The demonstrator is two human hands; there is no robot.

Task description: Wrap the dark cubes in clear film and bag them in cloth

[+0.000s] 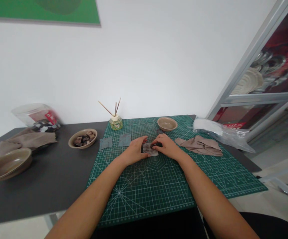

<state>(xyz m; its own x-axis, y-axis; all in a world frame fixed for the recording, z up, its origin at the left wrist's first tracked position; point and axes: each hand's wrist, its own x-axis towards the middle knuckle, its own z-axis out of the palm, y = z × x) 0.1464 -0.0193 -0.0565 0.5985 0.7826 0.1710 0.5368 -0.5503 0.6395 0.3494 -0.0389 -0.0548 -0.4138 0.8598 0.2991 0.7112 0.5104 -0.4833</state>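
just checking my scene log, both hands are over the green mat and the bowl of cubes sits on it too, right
No, the head view shows the bowl of cubes on the dark table, beside the green mat.

From your head, the camera faces forward and down, looking from close above the near edge of the table [59,186] across the green mat [165,186] to the far wall [158,63].

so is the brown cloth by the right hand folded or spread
Neither: the brown cloth lies bunched on the green mat, with loose creases across it.
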